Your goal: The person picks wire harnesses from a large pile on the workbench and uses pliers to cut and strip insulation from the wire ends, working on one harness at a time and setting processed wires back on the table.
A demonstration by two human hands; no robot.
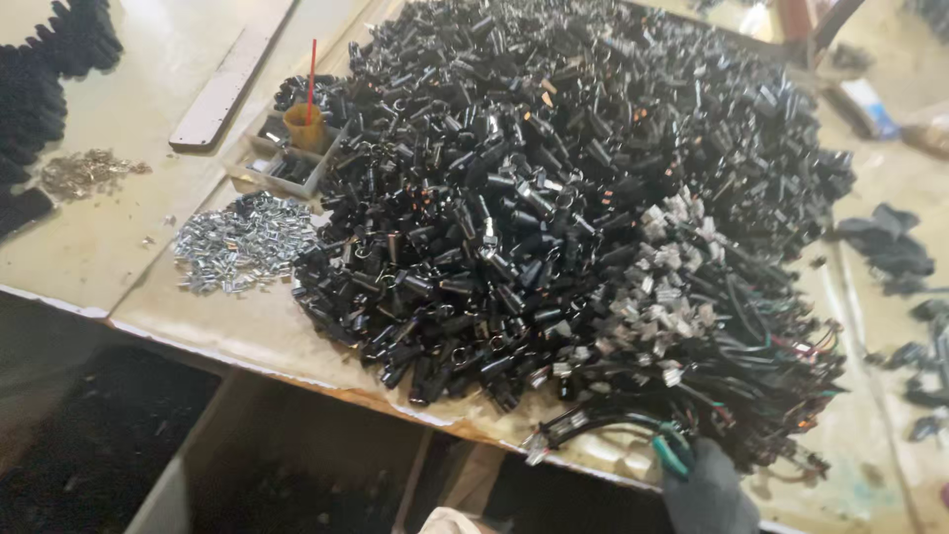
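Hand in view: one gloved hand [708, 489] showed at the bottom edge, dark glove, reaching up toward the bundle of wires; which of the person's hands it was could not be told.
Fingers: hidden behind the glove's bulk and the frame edge, so whether they were apart or together could not be told.
Tool: green-handled pliers [670, 452] lay just at the glove's top, touching or nearly touching it.
Wire bundle: a tangle of black, green and red wires [761, 381] with grey connectors [664, 287] lay on the right front part of the tabletop [129, 247], just above the glove.
Black parts: a large heap of small black cylindrical parts [534, 178] covered the middle of the tabletop, touching the wire bundle.
Metal bits: a small pile of silver metal pieces [242, 242] sat just left of the heap.
Tray: a grey compartment tray [287, 158] held a yellow cup with a red stick [310, 84] upright in it.
Far left: a second, duller pile of metal scraps [84, 170] lay well apart from the hand.
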